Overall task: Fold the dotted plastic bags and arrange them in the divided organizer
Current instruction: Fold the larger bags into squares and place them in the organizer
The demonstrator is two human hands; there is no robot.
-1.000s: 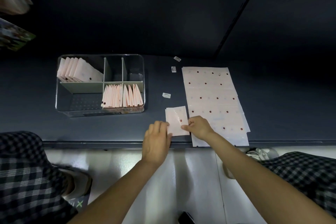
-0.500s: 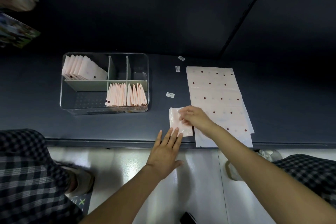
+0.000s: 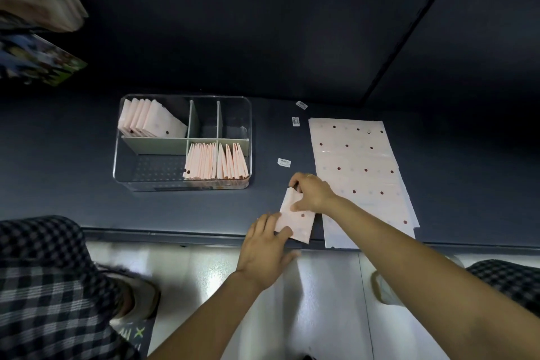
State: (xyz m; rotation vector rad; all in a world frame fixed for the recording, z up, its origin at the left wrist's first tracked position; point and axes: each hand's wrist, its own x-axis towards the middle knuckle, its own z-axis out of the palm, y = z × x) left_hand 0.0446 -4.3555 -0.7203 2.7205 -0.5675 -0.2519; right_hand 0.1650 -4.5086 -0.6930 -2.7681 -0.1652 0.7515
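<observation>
A folded pink dotted bag (image 3: 301, 221) lies at the front edge of the dark table. My right hand (image 3: 312, 193) grips its far end, fingers curled over the top edge and thumb on the face. My left hand (image 3: 267, 242) presses the near left corner with straight fingers. A stack of flat dotted bags (image 3: 359, 166) lies to the right. The clear divided organizer (image 3: 122, 166) stands to the left, with folded bags (image 3: 149, 120) in the back left compartment and more folded bags (image 3: 216, 161) in the front right one.
Three small white labels (image 3: 284, 162) lie on the table between organizer and flat stack. The table edge (image 3: 175, 235) runs just under my hands. My knees in checked trousers (image 3: 43, 286) flank a white floor. Packages (image 3: 38, 3) hang at upper left.
The folded bag has turned narrower and slid toward the table edge. My left hand moved forward onto its near corner. My right hand shifted to the bag's far end.
</observation>
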